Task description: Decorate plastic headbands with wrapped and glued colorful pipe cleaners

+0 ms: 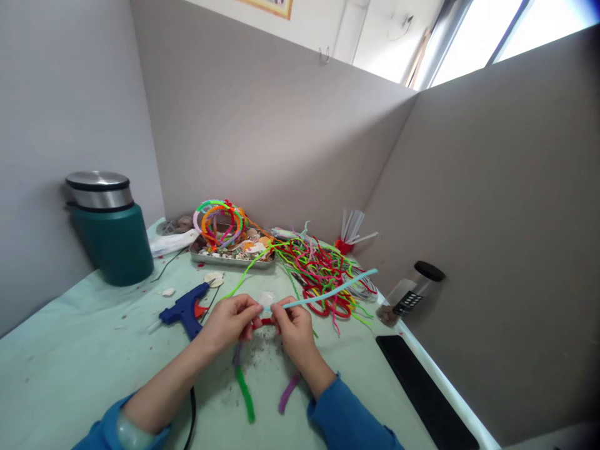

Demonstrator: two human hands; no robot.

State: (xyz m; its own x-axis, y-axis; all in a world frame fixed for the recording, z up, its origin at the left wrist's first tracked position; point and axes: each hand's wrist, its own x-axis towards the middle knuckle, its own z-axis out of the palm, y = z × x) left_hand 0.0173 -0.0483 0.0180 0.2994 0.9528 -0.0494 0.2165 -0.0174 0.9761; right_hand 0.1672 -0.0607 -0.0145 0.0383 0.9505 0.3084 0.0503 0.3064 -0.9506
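My left hand (pixel 234 320) and my right hand (pixel 296 330) are close together above the middle of the table, thumbs and forefingers pinched. Between them they hold a light blue pipe cleaner (pixel 335 290); its long end sticks out to the right past my right hand. Just under the fingers runs a red length (pixel 265 322) of a wound pipe-cleaner band. A green end (pixel 245 394) of the band hangs below my left hand, and a purple end (pixel 289 392) below my right. My fingers hide how the pieces join.
A blue glue gun (pixel 184 309) lies left of my hands. Behind stand a metal tray (pixel 234 259) of shells with coloured rings (pixel 220 222), a heap of pipe cleaners (pixel 319 269) with red scissors (pixel 323 306), and glue sticks (pixel 351 226). A green flask (pixel 110 240) and a jar (pixel 412 294) flank them.
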